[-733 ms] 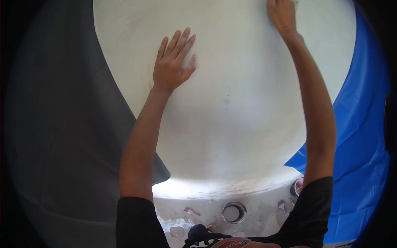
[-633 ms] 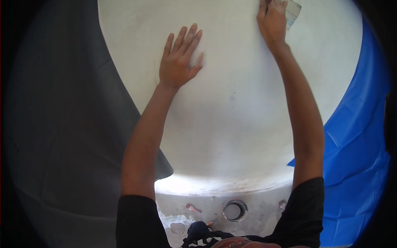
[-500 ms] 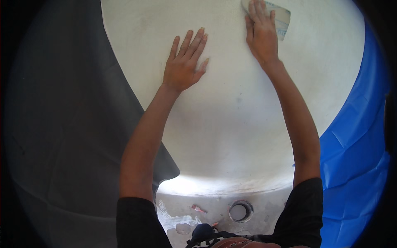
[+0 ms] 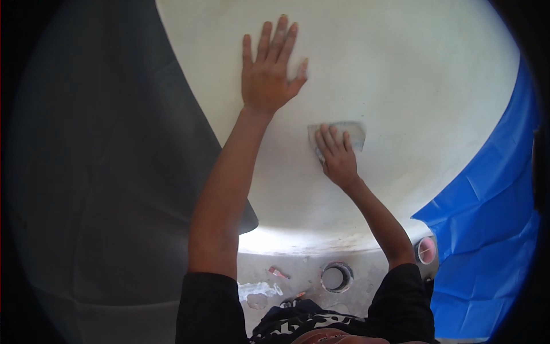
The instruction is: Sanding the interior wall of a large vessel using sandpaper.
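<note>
A large, smooth off-white curved surface (image 4: 412, 86) fills the middle of the view. On its upper part my left hand (image 4: 269, 80) lies flat with the fingers spread, holding nothing. Lower and to the right, my right hand (image 4: 341, 160) presses a sheet of sandpaper (image 4: 356, 135) against the surface. The sheet's pale back, with faint printing, shows beyond the fingertips; its abrasive face is hidden.
A dark grey sheet (image 4: 114, 172) covers the left side, and a blue tarp (image 4: 475, 258) hangs at the right. On the concrete floor (image 4: 303, 266) below are a round container (image 4: 335, 278), a small red brush (image 4: 278, 272) and a pink-filled tub (image 4: 425, 251).
My right hand has drawn the sandpaper down and to the left, toward me. My left hand now rests slightly higher and farther right in view. The pink-filled tub has come into sight.
</note>
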Demonstrator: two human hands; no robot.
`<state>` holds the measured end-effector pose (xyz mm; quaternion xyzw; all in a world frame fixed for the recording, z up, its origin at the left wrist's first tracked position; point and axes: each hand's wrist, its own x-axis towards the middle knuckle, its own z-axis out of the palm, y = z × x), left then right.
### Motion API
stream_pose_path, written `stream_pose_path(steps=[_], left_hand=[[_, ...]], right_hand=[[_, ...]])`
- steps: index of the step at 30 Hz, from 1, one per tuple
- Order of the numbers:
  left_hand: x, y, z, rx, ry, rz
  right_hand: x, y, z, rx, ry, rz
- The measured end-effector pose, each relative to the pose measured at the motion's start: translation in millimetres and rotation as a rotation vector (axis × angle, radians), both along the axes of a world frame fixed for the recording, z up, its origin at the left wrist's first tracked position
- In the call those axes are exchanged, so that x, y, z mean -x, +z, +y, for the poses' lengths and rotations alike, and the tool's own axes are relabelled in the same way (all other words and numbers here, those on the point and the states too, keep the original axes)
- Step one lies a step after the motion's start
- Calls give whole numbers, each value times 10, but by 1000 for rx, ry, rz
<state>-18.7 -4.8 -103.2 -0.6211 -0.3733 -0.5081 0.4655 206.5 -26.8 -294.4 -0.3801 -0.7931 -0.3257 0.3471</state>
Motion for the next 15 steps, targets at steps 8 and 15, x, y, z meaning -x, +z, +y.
stream_pose_path(steps=[8,15], left_hand=[[235,167,539,-637,-27,120],[84,-55,35,-58,-73,32]], right_hand=[[-105,782,-470,-261,390,183],[181,2062,-134,-375,347,245]])
